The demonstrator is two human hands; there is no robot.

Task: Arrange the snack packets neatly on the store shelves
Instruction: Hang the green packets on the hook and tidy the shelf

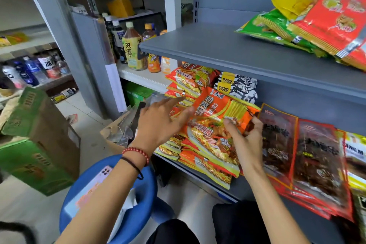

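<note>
— Orange and yellow wrapper: noodle packet (215, 125), held tilted just below the grey shelf board (227, 49), printed face toward the camera.
— Held by which hand?
— By the right hand (245, 138): thumb on the front, fingers curled round the packet's right edge.
— And the left hand (158, 123)?
— Flat, fingers straight and spread, forefinger pointing at the stacked noodle packets (188, 83) under the board's left end. Other fingertips at the held packet's left edge, touching or very nearly; hard to tell. Gripping nothing. Red bead bracelet (138, 151) and a black cord on that wrist.
— Under the board otherwise?
— On the lower shelf (237, 190), more of the same orange packets in layers, behind the held one and below it. Black, white and yellow packets (237, 87) at the back, right up beneath the board. Dark packets with red borders (316, 160) further right under the board, overlapping, hanging out past the lower shelf's edge.
— On top of the board?
— Loose pile of green, yellow and red packets (309, 22) toward its right end, overlapping at angles, blurred.
— Left of the board?
— Drink bottles (132, 49) on a pale shelf just beyond its left end. Lower and nearer, a blue stool (146, 190) with a phone (103, 174) on the seat, beside the left forearm. Green cartons (29, 134) far left, well apart from the board.
</note>
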